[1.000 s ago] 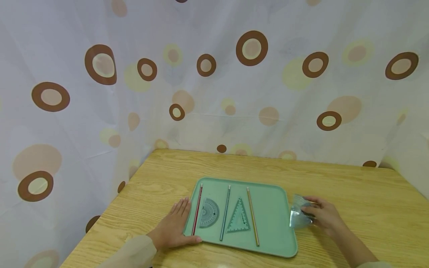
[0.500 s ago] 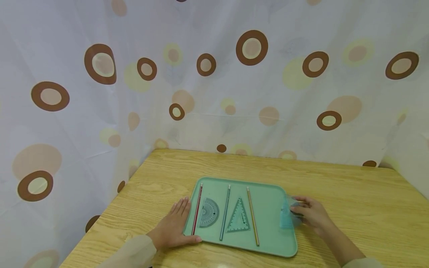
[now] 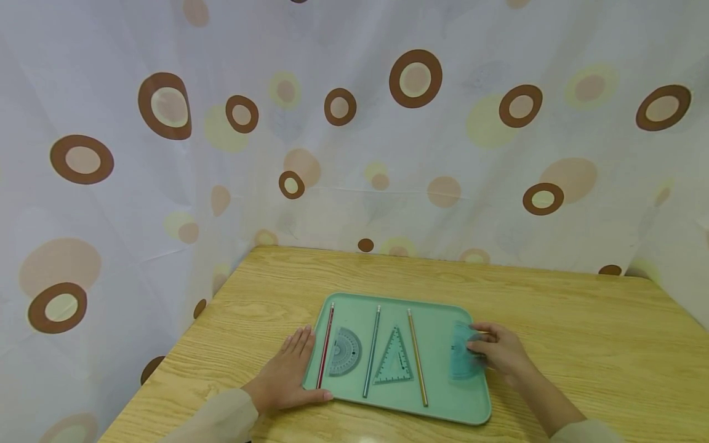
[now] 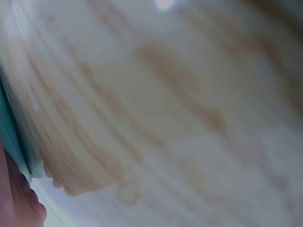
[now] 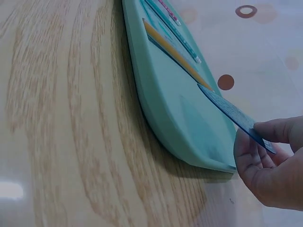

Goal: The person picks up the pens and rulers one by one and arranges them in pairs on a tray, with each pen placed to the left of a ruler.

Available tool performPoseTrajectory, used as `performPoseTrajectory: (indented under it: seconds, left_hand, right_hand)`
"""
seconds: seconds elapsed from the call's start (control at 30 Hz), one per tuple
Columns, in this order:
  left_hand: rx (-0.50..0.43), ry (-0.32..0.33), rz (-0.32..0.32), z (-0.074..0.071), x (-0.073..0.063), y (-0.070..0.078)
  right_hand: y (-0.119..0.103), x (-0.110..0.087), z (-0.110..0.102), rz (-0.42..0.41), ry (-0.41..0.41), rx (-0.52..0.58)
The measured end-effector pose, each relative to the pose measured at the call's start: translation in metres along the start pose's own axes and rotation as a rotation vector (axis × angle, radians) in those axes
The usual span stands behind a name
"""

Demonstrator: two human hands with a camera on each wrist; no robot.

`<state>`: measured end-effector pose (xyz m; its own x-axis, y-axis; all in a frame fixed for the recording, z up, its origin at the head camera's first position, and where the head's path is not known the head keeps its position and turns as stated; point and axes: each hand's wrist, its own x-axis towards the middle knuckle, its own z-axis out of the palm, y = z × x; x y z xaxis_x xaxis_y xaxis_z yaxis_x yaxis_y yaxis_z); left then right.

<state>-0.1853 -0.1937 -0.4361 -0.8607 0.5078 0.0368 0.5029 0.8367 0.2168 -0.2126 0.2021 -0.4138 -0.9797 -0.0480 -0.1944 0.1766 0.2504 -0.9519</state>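
Observation:
My right hand (image 3: 501, 354) pinches a clear bluish protractor (image 3: 460, 360) between thumb and fingers, over the right part of a mint-green tray (image 3: 434, 387). In the right wrist view this protractor (image 5: 232, 111) is tilted and stands above the tray floor, apart from it. My left hand (image 3: 282, 375) lies with straight fingers along the tray's left rim, its thumb at the near left corner. On the tray lie a red pencil (image 3: 325, 347), another protractor (image 3: 346, 352), a teal pencil (image 3: 372, 351), a triangular set square (image 3: 394, 363) and a yellow pencil (image 3: 418, 357).
The tray rests on a wood-grain table (image 3: 581, 332). Behind and to the left of the table hangs a pale curtain (image 3: 354, 147) with brown rings and dots.
My right hand has carried the protractor leftward, from beyond the tray's right rim to over the tray, and the protractor has turned. My left hand and the things on the tray have stayed put.

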Motion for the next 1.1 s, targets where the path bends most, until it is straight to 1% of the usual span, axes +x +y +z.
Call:
performPoseTrajectory:
  seconds: [0.33, 0.5, 0.63, 0.83, 1.1]
  left_hand:
    - [0.007, 0.01, -0.008, 0.004, 0.001, -0.003]
    - [0.005, 0.009, -0.009, 0.004, 0.001, -0.003]
    - [-0.005, 0.0, -0.01, 0.004, 0.0, -0.003]
    - [0.001, -0.001, -0.009, 0.003, 0.0, -0.003]
    - [0.001, 0.001, -0.004, 0.003, 0.0, -0.003]
  right_hand:
    - [-0.003, 0.004, 0.013, -0.018, 0.063, -0.12]
    - [-0.003, 0.005, 0.022, -0.049, 0.086, -0.161]
    - [-0.004, 0.005, 0.027, -0.057, 0.101, -0.184]
    - [-0.004, 0.006, 0.031, -0.065, 0.115, -0.228]
    - [0.002, 0.012, 0.033, -0.109, 0.152, -0.351]
